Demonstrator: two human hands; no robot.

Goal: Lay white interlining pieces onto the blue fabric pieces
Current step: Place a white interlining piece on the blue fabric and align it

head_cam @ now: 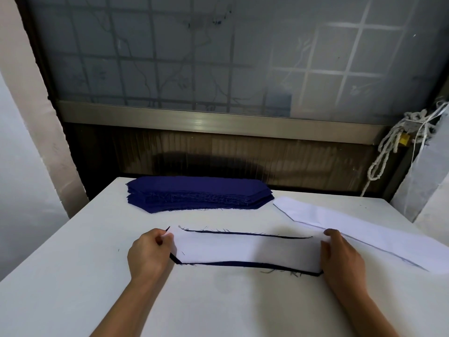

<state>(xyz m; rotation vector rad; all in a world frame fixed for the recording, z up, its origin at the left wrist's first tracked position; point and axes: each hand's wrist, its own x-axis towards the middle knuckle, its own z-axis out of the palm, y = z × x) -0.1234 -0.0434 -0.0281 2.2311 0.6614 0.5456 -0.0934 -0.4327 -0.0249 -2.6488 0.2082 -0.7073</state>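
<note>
Left grip (148,251) pinching white interlining (247,249) | right grip (340,254) pinching its other end | blue fabric (243,264) edges showing beneath

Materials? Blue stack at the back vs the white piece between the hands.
Blue stack: matte woven cloth, it seems; loose threads fray from the cut edges. White piece: thin, smooth, matte sheet with clean edges, likely nonwoven interlining, though paper would look alike. The blue piece beneath frays like the stack.
</note>
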